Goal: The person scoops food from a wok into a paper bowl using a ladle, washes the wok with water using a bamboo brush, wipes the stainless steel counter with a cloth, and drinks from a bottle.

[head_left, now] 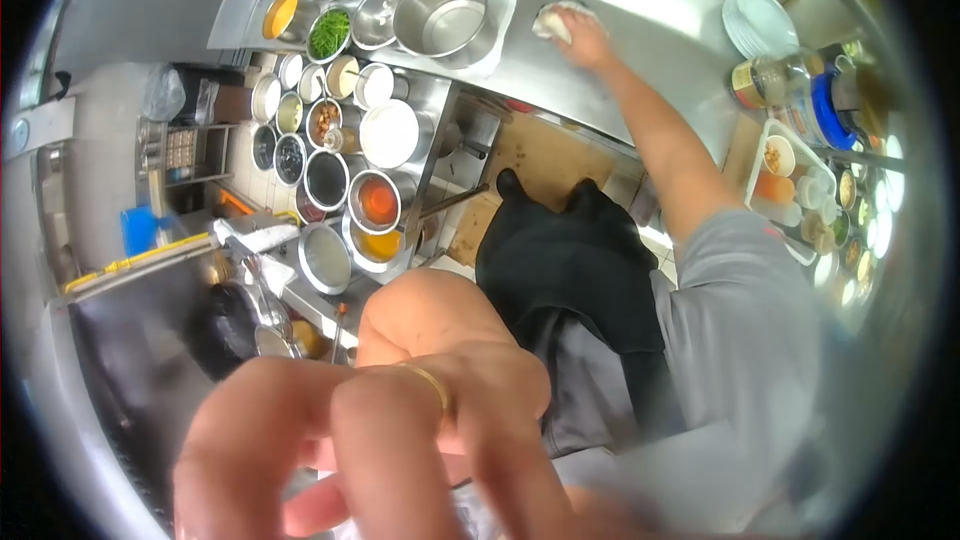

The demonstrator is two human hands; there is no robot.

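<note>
My left hand [400, 420] looms large and blurred right in front of the camera, a ring on one finger. Its fingers are bent but spread apart, and nothing shows between them; some fingertips run past the lower edge. Far off, my right arm stretches over the steel counter [640, 55]. My right hand [583, 37] presses down on a crumpled white cloth [549, 24], its fingers closed over it. Left of that hand stands a large steel pot [440, 15]. A stack of white plates [757, 20] is to its right.
Steel bowls, one with chopped greens [329, 34], line the counter's left part. Beside them are several round containers, including one with red sauce [378, 200] and one with yellow liquid [378, 243]. A white tray [762, 152] of small containers sits at right. A dark flat surface [150, 340] lies at left.
</note>
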